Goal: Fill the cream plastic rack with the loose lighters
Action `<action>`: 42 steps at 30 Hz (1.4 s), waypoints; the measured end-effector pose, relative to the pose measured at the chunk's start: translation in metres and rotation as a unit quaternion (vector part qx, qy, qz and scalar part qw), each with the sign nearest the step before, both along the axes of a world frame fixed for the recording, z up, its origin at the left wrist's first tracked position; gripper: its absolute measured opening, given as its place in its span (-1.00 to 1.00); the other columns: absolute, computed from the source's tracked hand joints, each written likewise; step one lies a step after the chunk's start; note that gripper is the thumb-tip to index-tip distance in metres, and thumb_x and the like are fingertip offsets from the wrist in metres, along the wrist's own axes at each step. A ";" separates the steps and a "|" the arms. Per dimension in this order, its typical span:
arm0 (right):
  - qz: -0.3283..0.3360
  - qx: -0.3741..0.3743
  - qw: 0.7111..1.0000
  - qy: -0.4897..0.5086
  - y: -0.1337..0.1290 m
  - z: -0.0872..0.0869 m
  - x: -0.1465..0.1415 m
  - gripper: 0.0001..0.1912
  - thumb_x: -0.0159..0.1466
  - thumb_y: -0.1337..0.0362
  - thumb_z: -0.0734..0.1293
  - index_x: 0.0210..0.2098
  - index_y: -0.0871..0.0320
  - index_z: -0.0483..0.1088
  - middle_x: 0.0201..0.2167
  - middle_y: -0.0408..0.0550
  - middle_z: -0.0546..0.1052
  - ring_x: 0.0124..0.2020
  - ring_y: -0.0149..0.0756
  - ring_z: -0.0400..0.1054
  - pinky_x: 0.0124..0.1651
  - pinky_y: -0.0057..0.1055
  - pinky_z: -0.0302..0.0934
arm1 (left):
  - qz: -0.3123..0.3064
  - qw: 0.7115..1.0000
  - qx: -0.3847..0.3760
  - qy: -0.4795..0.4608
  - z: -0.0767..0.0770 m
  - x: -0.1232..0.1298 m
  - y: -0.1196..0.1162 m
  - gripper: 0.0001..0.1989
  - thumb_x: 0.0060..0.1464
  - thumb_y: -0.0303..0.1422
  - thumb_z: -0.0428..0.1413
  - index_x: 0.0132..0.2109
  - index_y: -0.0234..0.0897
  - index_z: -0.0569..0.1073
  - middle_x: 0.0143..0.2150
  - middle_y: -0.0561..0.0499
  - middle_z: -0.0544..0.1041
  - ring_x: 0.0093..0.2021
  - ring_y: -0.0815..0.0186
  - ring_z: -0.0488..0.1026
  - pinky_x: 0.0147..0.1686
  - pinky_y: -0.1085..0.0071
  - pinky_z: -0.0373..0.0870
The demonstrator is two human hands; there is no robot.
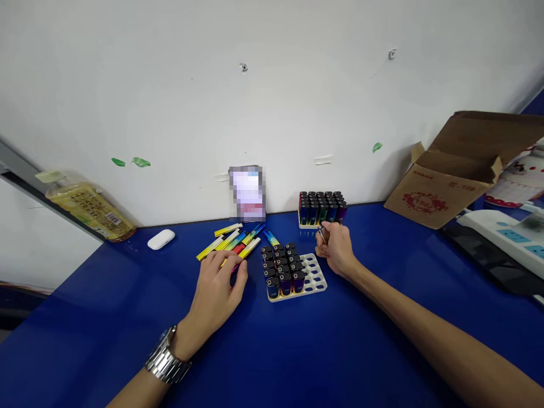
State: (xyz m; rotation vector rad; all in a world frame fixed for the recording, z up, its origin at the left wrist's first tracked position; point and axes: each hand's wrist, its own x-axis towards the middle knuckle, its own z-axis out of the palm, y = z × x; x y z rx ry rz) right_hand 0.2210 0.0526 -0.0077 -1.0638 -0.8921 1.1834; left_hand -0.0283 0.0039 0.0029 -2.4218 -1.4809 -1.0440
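Note:
My left hand (219,286), wearing a metal watch, reaches over loose lighters (229,239) in yellow, blue and red. Its fingers are loosely curled and the thumb stands apart; the fingertips partly hide the pile. Beside it, a white tray (315,273) carries upright black-topped lighters (282,271) in its left and middle columns, with bare holes on the right. My right hand (335,247) is closed on a lighter (322,232), whose metal top shows past the fingers while its body is mostly hidden. Behind that hand stands a second tray packed with lighters (322,208).
A phone (249,192) with a blurred screen leans against the wall. To the left are a white earbud case (161,239) and a yellow bottle (91,208). An open cardboard box (440,187), a power strip (505,235) and a dark flat object (480,258) occupy the right side.

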 end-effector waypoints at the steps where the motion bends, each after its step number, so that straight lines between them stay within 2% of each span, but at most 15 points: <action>1: 0.003 0.000 1.000 -0.001 0.000 0.000 0.000 -0.56 0.21 0.20 0.14 -0.76 0.07 -0.03 -0.86 -0.28 0.03 -0.82 -0.54 -0.21 -0.74 -0.50 -0.22 | 0.011 1.000 0.004 0.013 0.000 -0.002 0.001 -0.85 0.18 -0.37 -0.01 -0.29 -0.25 0.44 -0.27 -0.07 0.49 -0.20 0.19 0.40 -0.15 0.22 0.32; 7: -0.002 0.007 1.000 -0.012 0.000 -0.003 0.000 -0.57 0.20 0.22 0.13 -0.76 0.06 -0.05 -0.85 -0.29 0.02 -0.81 -0.55 -0.23 -0.73 -0.51 -0.24 | 0.067 0.993 0.001 0.093 0.001 -0.008 0.003 -0.83 0.19 -0.36 -0.02 -0.31 -0.27 0.44 -0.28 -0.10 0.50 -0.22 0.16 0.37 -0.23 0.25 0.28; 11: 0.011 0.017 0.999 -0.033 -0.001 -0.005 -0.001 -0.58 0.18 0.22 0.16 -0.78 0.09 0.05 -0.85 -0.28 0.04 -0.81 -0.56 -0.21 -0.72 -0.50 -0.25 | 0.088 0.984 -0.017 0.155 0.003 -0.009 0.002 -0.79 0.19 -0.34 -0.05 -0.32 -0.27 0.44 -0.30 -0.12 0.50 -0.26 0.13 0.37 -0.31 0.26 0.24; 16: 0.026 0.029 0.998 -0.047 -0.002 -0.004 -0.001 -0.58 0.17 0.22 0.16 -0.80 0.10 0.11 -0.87 -0.26 0.05 -0.80 -0.54 -0.20 -0.72 -0.49 -0.25 | 0.097 0.968 -0.054 0.225 0.011 -0.016 0.003 -0.70 0.22 -0.36 -0.14 -0.44 -0.24 0.36 -0.41 -0.11 0.48 -0.33 0.13 0.38 -0.35 0.26 0.24; 20: 0.028 0.036 0.998 -0.051 -0.002 -0.006 -0.001 -0.57 0.18 0.22 0.16 -0.80 0.10 0.11 -0.86 -0.26 0.05 -0.80 -0.54 -0.20 -0.73 -0.49 -0.25 | 0.127 0.949 -0.114 0.264 0.019 -0.017 0.002 -0.72 0.20 -0.34 -0.17 -0.42 -0.24 0.33 -0.41 -0.13 0.49 -0.32 0.10 0.43 -0.33 0.24 0.28; 24: 0.024 0.049 0.997 -0.059 -0.001 -0.008 -0.001 -0.53 0.21 0.18 0.17 -0.80 0.10 0.09 -0.87 -0.27 0.04 -0.81 -0.55 -0.19 -0.73 -0.49 -0.24 | 0.155 0.921 -0.215 0.285 0.029 -0.010 -0.001 -0.78 0.18 -0.34 -0.18 -0.33 -0.25 0.32 -0.32 -0.12 0.53 -0.30 0.11 0.48 -0.38 0.30 0.27; 27: 0.016 0.069 0.995 -0.065 -0.002 -0.008 -0.001 -0.51 0.26 0.09 0.17 -0.75 0.13 0.16 -0.83 -0.27 0.08 -0.79 -0.53 -0.10 -0.71 -0.49 -0.16 | 0.159 0.905 -0.269 0.289 0.034 -0.004 -0.003 -0.81 0.16 -0.32 -0.16 -0.29 -0.25 0.31 -0.32 -0.09 0.52 -0.30 0.11 0.48 -0.43 0.33 0.24; 30: 0.021 0.124 0.986 -0.111 -0.007 -0.007 -0.002 -0.59 0.31 0.00 0.18 -0.51 0.16 0.30 -0.73 -0.24 0.25 -0.68 -0.45 0.14 -0.58 -0.48 0.07 | 0.139 0.907 -0.275 0.286 0.034 -0.002 -0.004 -0.82 0.13 -0.31 -0.13 -0.24 -0.26 0.32 -0.30 -0.09 0.51 -0.30 0.10 0.48 -0.43 0.32 0.24; 32: 0.040 0.159 0.972 -0.167 -0.011 -0.006 -0.003 -0.68 0.32 -0.02 0.19 -0.28 0.13 0.28 -0.62 -0.21 0.40 -0.58 -0.40 0.27 -0.48 -0.47 0.15 | 0.112 0.915 -0.271 0.278 0.030 -0.002 -0.005 -0.81 0.13 -0.31 -0.12 -0.20 -0.28 0.33 -0.30 -0.09 0.51 -0.31 0.12 0.49 -0.42 0.32 0.27; 34: 0.064 0.176 0.955 -0.229 -0.015 -0.006 -0.004 -0.71 0.35 -0.01 0.17 -0.16 0.09 0.21 -0.52 -0.17 0.50 -0.57 -0.38 0.31 -0.47 -0.46 0.14 | 0.078 0.927 -0.263 0.256 0.024 -0.004 -0.005 -0.80 0.14 -0.32 -0.10 -0.18 -0.29 0.35 -0.29 -0.09 0.51 -0.32 0.15 0.48 -0.41 0.33 0.30; 39: 0.106 0.199 0.910 -0.347 -0.020 -0.004 -0.004 -0.63 0.41 0.00 0.03 -0.02 0.09 0.23 -0.36 -0.07 0.55 -0.64 -0.40 0.24 -0.50 -0.41 0.08 | -0.023 0.966 -0.199 0.161 0.004 -0.007 -0.005 -0.72 0.12 -0.35 -0.07 -0.07 -0.33 0.41 -0.23 -0.12 0.51 -0.33 0.23 0.47 -0.31 0.32 0.38; 42: 0.116 0.199 0.908 -0.351 -0.020 -0.004 -0.004 -0.67 0.42 0.02 0.00 -0.08 0.09 0.20 -0.31 -0.02 0.57 -0.57 -0.35 0.29 -0.44 -0.38 0.14 | -0.066 0.980 -0.161 0.101 -0.002 -0.006 -0.005 -0.73 0.14 -0.39 -0.10 -0.09 -0.33 0.42 -0.28 -0.10 0.49 -0.36 0.27 0.46 -0.34 0.36 0.38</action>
